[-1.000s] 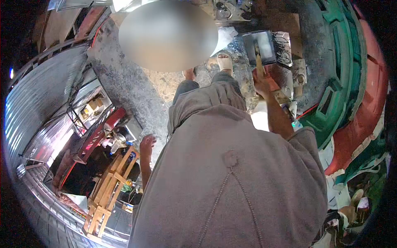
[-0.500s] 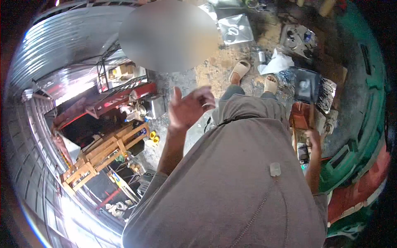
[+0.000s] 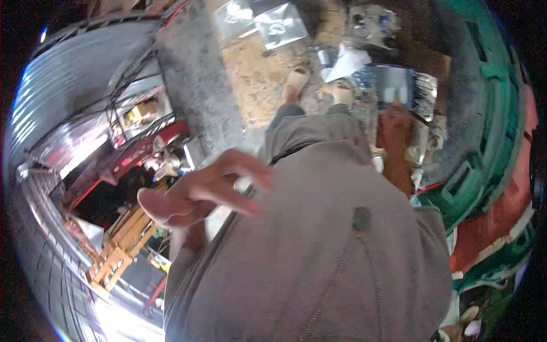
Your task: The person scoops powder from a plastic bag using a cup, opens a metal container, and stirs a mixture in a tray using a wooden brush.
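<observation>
My left hand (image 3: 211, 191) is raised in front of the left side of my grey shirt (image 3: 319, 216). Its fingers are apart and bent a little, with nothing between them. On the right, my right hand (image 3: 395, 122) reaches forward, smeared by motion. It lies nearest to a dark square panel (image 3: 393, 85) with a pale patch, and I cannot tell whether they touch. Its fingers are too blurred to show a grip. A silvery printed sheet (image 3: 425, 94) lies beside the panel.
My feet in light sandals (image 3: 297, 81) stand on the stained floor. Ahead lie clear plastic packets (image 3: 280, 26), a white cloth or paper (image 3: 348, 61) and a metal can (image 3: 323, 57). A wooden frame (image 3: 122, 245) is at left; green mouldings (image 3: 484, 142) curve along the right.
My left hand has come lower and closer to my body. My right hand has moved forward toward the dark panel; earlier a brown stick-like shape stood above it. The view has swung, and a blurred oval is gone.
</observation>
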`<state>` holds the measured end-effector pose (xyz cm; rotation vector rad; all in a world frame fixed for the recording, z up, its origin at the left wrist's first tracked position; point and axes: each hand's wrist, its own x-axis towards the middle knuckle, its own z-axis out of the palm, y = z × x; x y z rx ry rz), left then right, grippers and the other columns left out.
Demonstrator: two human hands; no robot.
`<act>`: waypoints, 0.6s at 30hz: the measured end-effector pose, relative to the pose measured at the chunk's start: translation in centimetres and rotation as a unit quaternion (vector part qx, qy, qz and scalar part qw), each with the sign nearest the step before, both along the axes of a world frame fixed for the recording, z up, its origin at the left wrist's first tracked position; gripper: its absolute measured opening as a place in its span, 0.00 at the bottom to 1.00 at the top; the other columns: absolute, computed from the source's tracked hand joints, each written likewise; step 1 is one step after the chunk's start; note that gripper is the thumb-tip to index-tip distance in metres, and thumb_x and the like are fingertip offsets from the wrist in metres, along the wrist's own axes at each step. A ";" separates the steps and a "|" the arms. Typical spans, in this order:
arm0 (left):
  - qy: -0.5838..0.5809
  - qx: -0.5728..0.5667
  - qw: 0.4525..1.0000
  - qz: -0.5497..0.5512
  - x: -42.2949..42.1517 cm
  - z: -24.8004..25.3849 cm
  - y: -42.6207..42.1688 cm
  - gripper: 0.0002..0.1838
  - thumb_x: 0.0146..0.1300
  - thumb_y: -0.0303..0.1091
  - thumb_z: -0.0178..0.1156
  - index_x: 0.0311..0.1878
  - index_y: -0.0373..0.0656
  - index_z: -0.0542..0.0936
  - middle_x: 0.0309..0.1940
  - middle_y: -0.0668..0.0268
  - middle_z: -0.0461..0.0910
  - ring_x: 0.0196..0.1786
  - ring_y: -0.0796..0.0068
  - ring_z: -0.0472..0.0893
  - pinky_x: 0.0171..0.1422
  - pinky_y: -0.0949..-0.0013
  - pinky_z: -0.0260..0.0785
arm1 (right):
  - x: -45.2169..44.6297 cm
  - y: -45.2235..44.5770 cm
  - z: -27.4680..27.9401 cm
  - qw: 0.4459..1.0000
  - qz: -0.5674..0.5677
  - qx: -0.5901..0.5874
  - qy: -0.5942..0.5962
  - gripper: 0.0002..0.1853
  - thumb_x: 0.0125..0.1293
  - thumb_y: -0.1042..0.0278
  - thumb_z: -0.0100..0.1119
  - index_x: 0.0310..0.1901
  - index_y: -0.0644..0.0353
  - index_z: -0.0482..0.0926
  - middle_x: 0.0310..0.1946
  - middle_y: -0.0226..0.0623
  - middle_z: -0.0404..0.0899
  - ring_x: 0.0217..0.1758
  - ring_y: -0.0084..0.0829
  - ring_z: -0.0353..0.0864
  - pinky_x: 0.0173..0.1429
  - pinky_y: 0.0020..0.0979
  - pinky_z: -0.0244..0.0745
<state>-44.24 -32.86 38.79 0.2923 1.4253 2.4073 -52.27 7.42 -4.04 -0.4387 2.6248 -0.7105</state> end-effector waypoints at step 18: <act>-0.052 0.232 0.971 0.038 -5.1 0.6 7.7 0.33 0.63 0.59 0.35 0.41 0.34 0.75 0.40 0.54 0.73 0.44 0.61 0.73 0.51 0.56 0.65 | 7.9 3.6 -10.8 0.927 -0.168 -0.119 -0.314 0.04 0.60 0.71 0.49 0.36 0.59 0.71 0.27 0.33 0.71 0.20 0.27 0.69 0.20 0.33 0.68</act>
